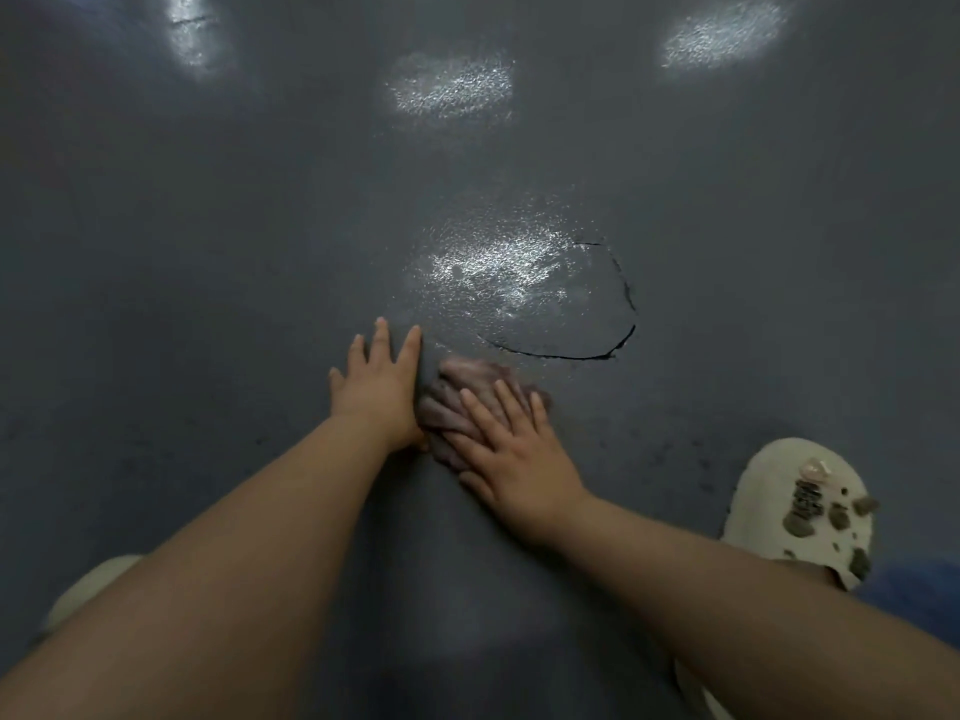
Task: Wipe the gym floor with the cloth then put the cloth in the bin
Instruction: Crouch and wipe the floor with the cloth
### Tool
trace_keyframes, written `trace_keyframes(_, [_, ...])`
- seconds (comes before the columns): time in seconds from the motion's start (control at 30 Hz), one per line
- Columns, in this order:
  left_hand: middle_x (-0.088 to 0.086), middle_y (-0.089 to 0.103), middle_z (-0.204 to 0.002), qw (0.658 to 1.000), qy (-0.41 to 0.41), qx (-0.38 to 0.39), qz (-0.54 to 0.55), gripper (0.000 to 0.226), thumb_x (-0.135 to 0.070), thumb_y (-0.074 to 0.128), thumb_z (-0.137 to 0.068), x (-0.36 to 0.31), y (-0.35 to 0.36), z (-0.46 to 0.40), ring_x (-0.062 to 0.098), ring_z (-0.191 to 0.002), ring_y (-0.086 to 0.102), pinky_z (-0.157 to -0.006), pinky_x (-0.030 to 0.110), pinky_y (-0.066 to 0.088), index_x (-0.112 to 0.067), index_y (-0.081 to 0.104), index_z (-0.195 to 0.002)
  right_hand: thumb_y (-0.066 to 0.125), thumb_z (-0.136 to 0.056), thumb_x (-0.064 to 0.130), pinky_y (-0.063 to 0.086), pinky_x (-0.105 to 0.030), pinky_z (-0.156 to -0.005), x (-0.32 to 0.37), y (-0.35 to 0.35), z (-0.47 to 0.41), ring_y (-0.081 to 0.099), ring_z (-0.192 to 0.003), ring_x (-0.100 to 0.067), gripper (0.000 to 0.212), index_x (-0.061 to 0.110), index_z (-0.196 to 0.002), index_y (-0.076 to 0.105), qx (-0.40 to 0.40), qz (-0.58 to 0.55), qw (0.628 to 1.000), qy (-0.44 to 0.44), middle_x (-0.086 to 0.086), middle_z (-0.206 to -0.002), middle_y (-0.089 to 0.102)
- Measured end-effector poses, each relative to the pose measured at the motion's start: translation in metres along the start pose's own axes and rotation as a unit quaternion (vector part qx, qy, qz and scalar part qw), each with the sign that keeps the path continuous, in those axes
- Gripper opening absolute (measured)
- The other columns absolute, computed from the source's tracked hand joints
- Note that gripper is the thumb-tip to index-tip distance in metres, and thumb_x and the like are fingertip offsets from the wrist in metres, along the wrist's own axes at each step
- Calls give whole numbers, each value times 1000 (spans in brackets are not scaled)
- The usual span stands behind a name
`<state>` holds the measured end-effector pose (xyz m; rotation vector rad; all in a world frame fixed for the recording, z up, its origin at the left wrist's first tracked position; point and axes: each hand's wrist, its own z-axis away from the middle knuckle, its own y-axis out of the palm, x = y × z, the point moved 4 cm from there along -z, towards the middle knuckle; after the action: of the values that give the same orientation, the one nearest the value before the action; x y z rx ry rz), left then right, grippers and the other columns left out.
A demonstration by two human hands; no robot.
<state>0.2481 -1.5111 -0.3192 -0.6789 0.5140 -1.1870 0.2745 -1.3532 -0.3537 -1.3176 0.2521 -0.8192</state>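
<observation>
- floor (208, 252): dark grey, speckled white glare patches
- cloth (457, 402) under the right hand (514, 449): dull purplish-brown
- shoe (800, 506) right of that hand: cream, brown and pink charms

Dim light around me, white glare patches (488, 272) shining off the dark floor (208, 252), edges bent, cloth (467, 392) blurred.

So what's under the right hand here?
The cloth lies bunched under the right hand, whose straight fingers press it to the floor. The floor beneath the cloth is covered. The left hand rests flat on bare floor beside it.
</observation>
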Motion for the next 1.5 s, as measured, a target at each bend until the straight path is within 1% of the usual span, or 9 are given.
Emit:
trace_keyframes(0.13, [0, -15, -158, 999, 34, -9, -14, 129, -33, 85, -65, 17, -4, 0, 27, -145, -1, -115, 46, 21, -22, -11, -151, 36, -83, 49, 36, -64, -96, -44, -12, -17, 47, -125, -43, 50, 27, -114, 69, 8, 34, 999, -8, -11, -139, 51])
trace_keyframes(0.3, [4, -14, -158, 998, 41, -30, -35, 127, -36, 83, -66, 36, -6, 3, 27, -145, -1, -118, 42, 16, -21, -10, -151, 25, -93, 56, -1, -54, -114, -130, -47, -43, -4, -145, -38, 59, 35, -148, 25, -35, 0, 966, 258, -4, -160, -3])
trace_keyframes(0.5, [10, -26, -154, 1000, -16, 6, 8, 129, -38, 83, -66, 62, -3, 8, 32, -144, -16, -115, 54, 9, -28, -15, -149, 27, -100, 46, -6, -63, -111, -138, -67, -83, -16, -143, -36, 54, 40, -150, 7, -39, -109, 882, 458, 4, -159, -15])
trace_keyframes(0.67, [11, -21, -155, 1000, -12, -3, 22, 133, -39, 86, -62, 85, -1, 7, 30, -145, -12, -118, 44, 8, -27, -13, -150, 26, -101, 44, -5, -64, -109, -46, -58, -117, -17, -143, -37, 54, 36, -151, 6, 4, -58, 958, 281, -1, -159, -16])
trace_keyframes(0.77, [12, -21, -156, 1000, -13, -4, 19, 132, -40, 85, -63, 96, 0, 8, 30, -145, -11, -117, 41, 7, -26, -14, -150, 29, -95, 44, 5, -69, -108, 34, -25, -106, 0, -144, -42, 52, 32, -146, 33, 30, -27, 995, 91, -7, -160, 6])
trace_keyframes(0.87, [14, -20, -156, 1000, -10, -8, 10, 132, -41, 85, -63, 105, 0, 6, 31, -145, -10, -118, 41, 7, -25, -13, -150, 33, -82, 45, 30, -70, -96, 74, -2, -78, 43, -128, -45, 53, 29, -123, 63, 32, 16, 996, -80, -9, -142, 49])
trace_keyframes(0.97, [12, -19, -156, 1000, -7, -4, 14, 133, -41, 85, -62, 115, -2, 5, 30, -145, -10, -119, 41, 7, -25, -13, -150, 36, -82, 48, 35, -63, -97, 56, -2, -75, 48, -125, -41, 53, 28, -122, 63, 53, 53, 981, -181, -8, -139, 52])
trace_keyframes(1.33, [10, -14, -157, 999, -23, -7, 24, 124, -30, 86, -65, 149, -13, 7, 27, -146, -4, -117, 36, 11, -23, -3, -152, 31, -99, 44, -5, -59, -112, -51, -73, -166, -12, -144, -37, 54, 36, -150, 14, -23, -80, 951, 299, -1, -160, -10])
trace_keyframes(1.5, [15, -16, -156, 998, -69, -4, 10, 123, -29, 83, -69, 172, -16, 8, 31, -145, -6, -119, 39, 9, -19, -8, -151, 32, -100, 41, -4, -62, -111, 61, -46, -180, -13, -143, -40, 56, 32, -151, 13, 38, -22, 994, 96, -6, -159, -11])
